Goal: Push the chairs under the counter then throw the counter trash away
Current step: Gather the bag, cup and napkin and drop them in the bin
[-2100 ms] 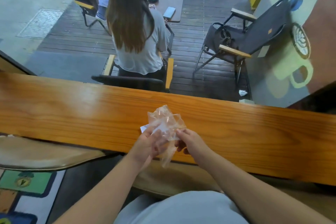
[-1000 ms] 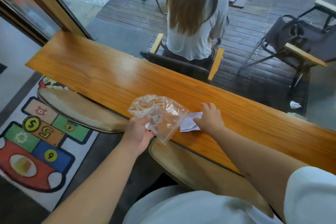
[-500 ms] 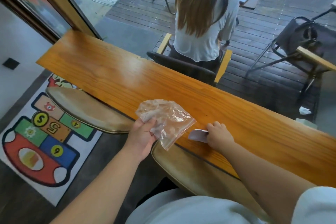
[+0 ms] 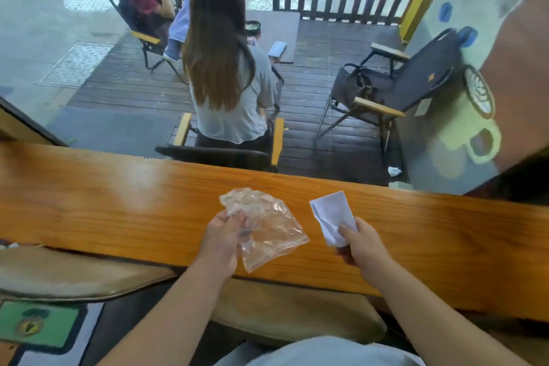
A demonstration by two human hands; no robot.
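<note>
A long wooden counter (image 4: pixel 104 211) runs across the view in front of a window. My left hand (image 4: pixel 221 239) holds a crumpled clear plastic bag (image 4: pixel 269 230) just above the counter's near half. My right hand (image 4: pixel 361 244) pinches a white paper slip (image 4: pixel 332 215), lifted off the wood. Two tan padded stool seats sit tucked under the counter's near edge, one at the left (image 4: pixel 68 275) and one below my arms (image 4: pixel 297 309).
Beyond the glass, a person with long hair (image 4: pixel 219 68) sits on a folding chair at a dark outdoor table (image 4: pixel 279 30). An empty black folding chair (image 4: pixel 401 89) stands on the deck. A colourful play mat (image 4: pixel 38 327) lies on the floor at lower left.
My right hand has picked the white slip off the counter and raised it. My head has turned back to face the window straight on. The left hand still holds the bag.
</note>
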